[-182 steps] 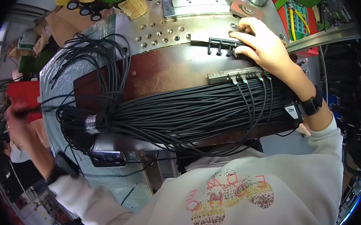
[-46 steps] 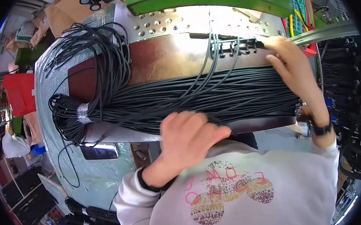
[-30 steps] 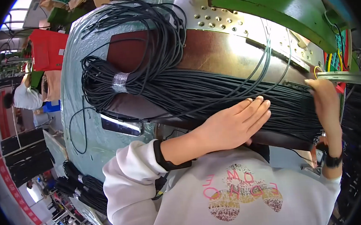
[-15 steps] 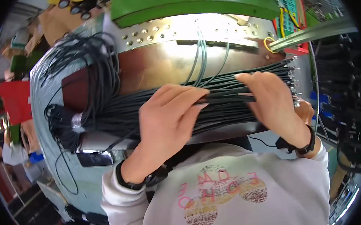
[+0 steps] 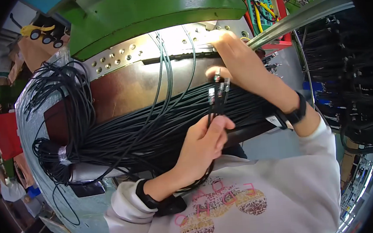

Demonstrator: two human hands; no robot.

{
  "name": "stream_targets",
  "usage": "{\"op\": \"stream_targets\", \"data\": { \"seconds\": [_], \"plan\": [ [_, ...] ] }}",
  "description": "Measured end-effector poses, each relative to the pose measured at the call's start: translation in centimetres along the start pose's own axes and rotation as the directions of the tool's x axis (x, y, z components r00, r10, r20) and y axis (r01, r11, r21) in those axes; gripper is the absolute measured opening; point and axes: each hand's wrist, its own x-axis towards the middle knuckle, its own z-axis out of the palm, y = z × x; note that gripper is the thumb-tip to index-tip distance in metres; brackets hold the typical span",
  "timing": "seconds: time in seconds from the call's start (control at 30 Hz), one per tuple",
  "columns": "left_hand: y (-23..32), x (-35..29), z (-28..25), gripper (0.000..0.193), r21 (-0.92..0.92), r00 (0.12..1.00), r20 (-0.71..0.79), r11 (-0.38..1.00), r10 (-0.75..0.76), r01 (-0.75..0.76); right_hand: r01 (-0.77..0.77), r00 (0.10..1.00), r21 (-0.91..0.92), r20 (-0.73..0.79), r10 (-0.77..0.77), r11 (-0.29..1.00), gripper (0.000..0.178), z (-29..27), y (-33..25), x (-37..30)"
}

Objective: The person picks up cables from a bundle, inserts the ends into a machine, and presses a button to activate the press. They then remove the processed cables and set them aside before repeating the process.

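While our left hand [image 5: 205, 143] grasps several connector-tipped cables [image 5: 212, 98] above the main cable bundle [image 5: 127, 133], we hold their metal ends pointing away from us. Our right hand [image 5: 243, 62] is positioned just beyond the bundle, near the dark strip [image 5: 173, 58]; its fingertips appear blurred, so we cannot tell whether it grips anything. Beneath the bundle we see the brown board [image 5: 119, 88]; around its left portion, a silver band [image 5: 63, 155].

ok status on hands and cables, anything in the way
Left hand gripping several black cables, metal ends up. Right hand open near metal plate, contact unclear. Green machine beam hides plate's far edge.
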Motion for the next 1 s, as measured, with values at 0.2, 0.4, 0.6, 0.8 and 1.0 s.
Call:
{"op": "stream_targets", "data": {
  "seconds": [0.2, 0.4, 0.6, 0.8, 1.0],
  "plan": [
    [-0.6, -1.1, 0.0, 0.035, -0.011, 0.979, -0.085, 0.982, 0.185, -0.187, -0.105, 0.993, 0.125, 0.06, 0.098, 0.987, 0.032, 2.1, 2.1, 2.0],
    [-0.5, -0.6, -0.3, 0.036, -0.131, 0.977, -0.126, 0.974, 0.17, -0.186, -0.068, 0.998, 0.189, 0.015, 0.067, 0.98, 0.028, -2.8, -2.5, -2.6],
    [-0.1, -0.6, -0.2, 0.036, -0.178, 0.994, -0.054, 0.979, 0.09, -0.098, 0.24, 0.965, 0.063, -0.123, -0.231, 0.969, 0.028, -2.5, -5.5, -2.6],
    [0.2, -3.4, -1.0, 0.035, 0.163, 0.997, -0.078, 0.986, -0.012, 0.025, -0.091, 0.975, 0.117, -0.19, 0.113, 0.989, 0.019, -1.0, -3.5, -1.5],
    [2.0, -3.6, -2.9, 0.036, 0.154, 0.87, -0.128, 0.876, 0.476, -0.457, -0.027, 0.999, 0.434, -0.028, 0.044, 0.901, 0.016, 0.3, -5.3, -0.1]
  ]
}}
